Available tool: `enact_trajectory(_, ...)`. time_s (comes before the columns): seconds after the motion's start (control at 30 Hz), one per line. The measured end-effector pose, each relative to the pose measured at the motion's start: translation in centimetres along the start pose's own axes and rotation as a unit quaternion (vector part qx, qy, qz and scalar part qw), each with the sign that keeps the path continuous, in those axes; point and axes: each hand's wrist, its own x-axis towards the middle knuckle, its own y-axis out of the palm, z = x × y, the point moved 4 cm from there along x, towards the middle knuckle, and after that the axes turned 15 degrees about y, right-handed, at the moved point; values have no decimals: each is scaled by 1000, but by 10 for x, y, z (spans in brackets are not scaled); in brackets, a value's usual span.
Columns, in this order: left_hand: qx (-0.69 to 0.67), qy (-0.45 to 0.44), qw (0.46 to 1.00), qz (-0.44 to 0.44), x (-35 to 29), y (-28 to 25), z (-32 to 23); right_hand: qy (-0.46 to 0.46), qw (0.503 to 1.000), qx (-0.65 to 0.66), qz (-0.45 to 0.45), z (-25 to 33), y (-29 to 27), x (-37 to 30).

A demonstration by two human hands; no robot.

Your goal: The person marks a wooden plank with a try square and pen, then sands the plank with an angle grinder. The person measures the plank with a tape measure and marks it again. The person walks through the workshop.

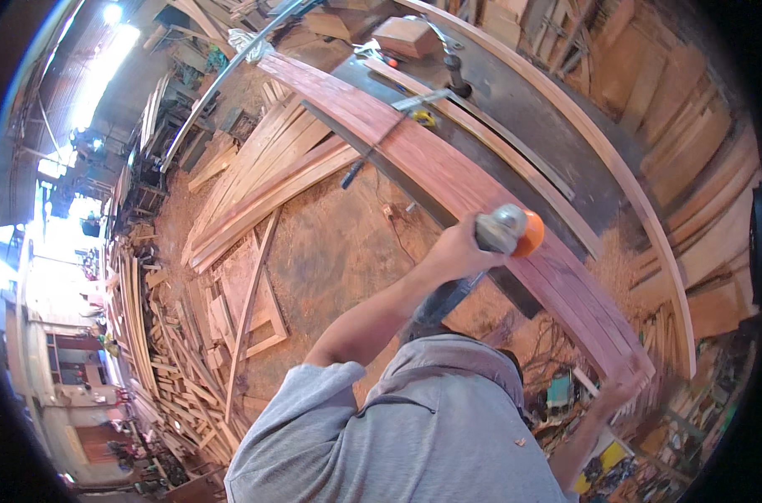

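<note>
A long reddish wooden plank runs from the far left to the near right along the bench edge. My left hand is closed around an angle grinder with a silver head. Its orange disc sits over the plank's surface; whether it touches the wood I cannot tell. At the plank's near right end, my right hand rests against the wood, its fingers smeared and partly lost against the similar colour. A bar clamp crosses the plank farther along, its dark handle hanging over the near side.
On the dark bench top lie narrow wood strips, another clamp and a wooden block. A long curved-looking board borders the far side. Stacked boards and a wooden frame lie on the sawdust-covered floor.
</note>
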Motion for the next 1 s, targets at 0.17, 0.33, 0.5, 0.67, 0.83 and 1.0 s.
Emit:
enact_trajectory(0.17,-435,-92,889,-111,-9,-88,39,92,769,253,580,253,170,-119)
enact_trajectory(0.33,-497,-9,834,-238,-68,-190,95,180,507,304,786,437,274,-218)
enact_trajectory(0.5,-465,40,838,-284,-133,-270,156,-61,689,109,714,525,303,-271)
enact_trajectory(0.67,-400,-199,792,-416,-202,-294,225,-173,679,-3,714,566,356,-336)
enact_trajectory(0.83,-283,-344,824,-351,-252,-286,320,-159,652,-81,737,536,452,-399)
enact_trajectory(1.0,-170,-443,842,-258,-284,-277,356,-48,619,-192,760,495,584,-448)
